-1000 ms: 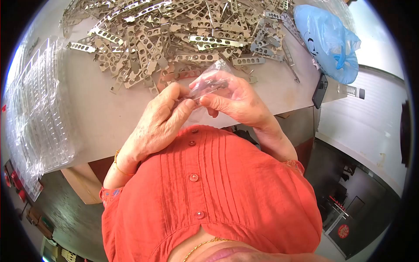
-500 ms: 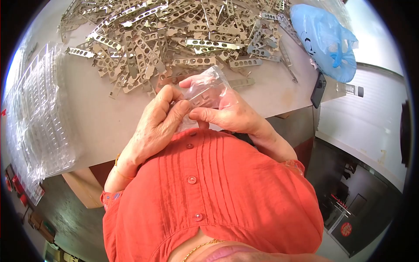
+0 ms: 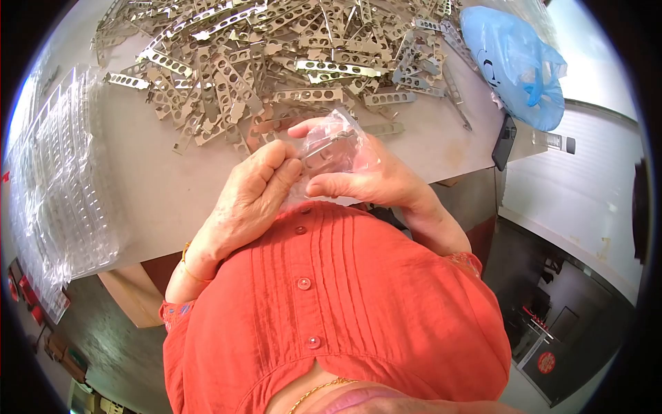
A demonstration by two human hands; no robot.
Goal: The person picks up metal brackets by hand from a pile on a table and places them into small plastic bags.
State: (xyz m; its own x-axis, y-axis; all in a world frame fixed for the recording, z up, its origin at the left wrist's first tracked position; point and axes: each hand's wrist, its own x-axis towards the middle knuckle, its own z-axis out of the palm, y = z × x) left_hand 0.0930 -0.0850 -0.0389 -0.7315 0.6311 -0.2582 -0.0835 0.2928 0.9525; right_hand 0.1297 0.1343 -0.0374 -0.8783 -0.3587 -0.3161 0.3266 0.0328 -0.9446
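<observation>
A clear plastic bag [image 3: 331, 153] with a thin metal piece [image 3: 325, 145] showing through it is between my hands, near the table's front edge. My left hand [image 3: 258, 183] pinches the bag's left side between thumb and curled fingers. Around the bag's right side, my right hand [image 3: 383, 172] has its thumb at the lower edge and a finger stretched out behind the plastic. Just beyond the hands lies a large heap of perforated metal brackets [image 3: 276, 62].
Stacked clear plastic trays [image 3: 65, 179] stand at the left of the table [image 3: 155, 186]. A blue plastic bag [image 3: 507, 62] lies at the back right, with a dark phone [image 3: 504, 143] at the table's right edge.
The bag has shifted slightly and its plastic is more crumpled at the right. My right thumb has moved a little to the right, away from my left thumb.
</observation>
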